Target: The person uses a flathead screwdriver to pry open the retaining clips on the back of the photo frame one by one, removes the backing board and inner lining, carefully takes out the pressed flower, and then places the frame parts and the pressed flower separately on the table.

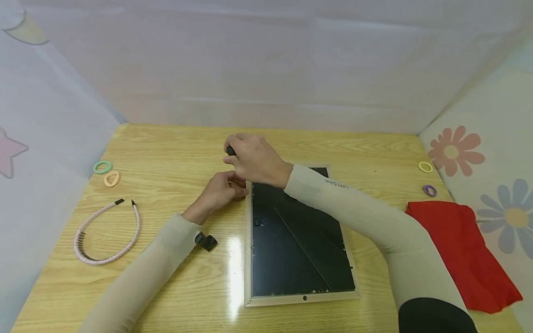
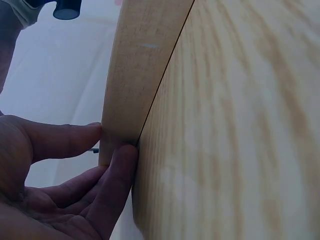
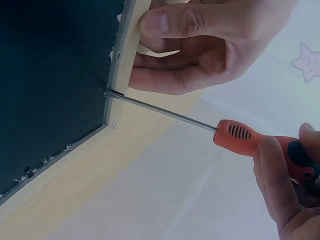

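A picture frame [image 1: 248,259] lies on the table, its black backing board [image 1: 287,259] and folded stand upward. At its far left corner my left hand [image 1: 218,190] grips the pale wooden edge [image 2: 140,55], thumb on top and fingers against the side. My right hand [image 1: 255,159] holds a screwdriver [image 3: 232,136] by its orange and black handle. The shaft points down, and its tip meets the frame's inner edge beside the backing, at a small dark tab [image 3: 116,93]. In the head view the right hand covers most of the tool.
A pink toothed headband [image 1: 77,245] lies on the left, with a green hair tie [image 1: 109,164] and an orange one [image 1: 117,178] behind it. On the right are a red cloth [image 1: 462,254], a yellow ring [image 1: 421,164] and a purple ring [image 1: 433,191]. Curtains enclose the wooden table [image 1: 187,143].
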`<state>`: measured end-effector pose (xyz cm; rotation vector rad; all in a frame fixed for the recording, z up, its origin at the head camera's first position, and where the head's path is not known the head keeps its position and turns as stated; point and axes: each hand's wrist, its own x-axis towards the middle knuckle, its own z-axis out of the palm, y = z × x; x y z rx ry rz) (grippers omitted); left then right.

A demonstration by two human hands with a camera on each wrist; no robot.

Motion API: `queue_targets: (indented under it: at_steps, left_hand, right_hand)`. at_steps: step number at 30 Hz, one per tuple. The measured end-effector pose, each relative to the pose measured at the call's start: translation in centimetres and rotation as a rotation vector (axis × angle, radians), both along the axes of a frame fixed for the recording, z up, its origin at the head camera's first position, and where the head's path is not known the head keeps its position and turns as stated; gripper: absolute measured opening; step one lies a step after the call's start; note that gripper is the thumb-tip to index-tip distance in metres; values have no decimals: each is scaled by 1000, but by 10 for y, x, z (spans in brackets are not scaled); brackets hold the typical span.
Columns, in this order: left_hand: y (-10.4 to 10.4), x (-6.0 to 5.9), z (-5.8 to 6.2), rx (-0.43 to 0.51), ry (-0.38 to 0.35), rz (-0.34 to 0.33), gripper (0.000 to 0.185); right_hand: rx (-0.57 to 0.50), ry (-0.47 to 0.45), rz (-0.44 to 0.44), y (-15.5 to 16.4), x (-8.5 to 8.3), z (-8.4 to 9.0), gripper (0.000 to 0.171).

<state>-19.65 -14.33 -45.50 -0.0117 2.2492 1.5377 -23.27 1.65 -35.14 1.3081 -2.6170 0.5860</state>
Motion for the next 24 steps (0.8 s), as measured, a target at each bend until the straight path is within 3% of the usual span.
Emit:
queue_targets:
  at_steps: [8,14,20,24]
  left_hand:
    - [6,-2,-2,13,-7,19,40]
    - [10,-4,-3,-30,-31,23,43]
    - [12,-5,2,-14,-39,22,42]
    - [13,-10,6,-113,78,12,36]
  right_hand:
    - [-9,-113,-33,14,-8,0,26]
    - [-113,-240,-167,45,-18,-2,28]
    - [-393,-379,-317,94,-24,-11,23]
    - [-611,-504,-358,129,-23,-22,29]
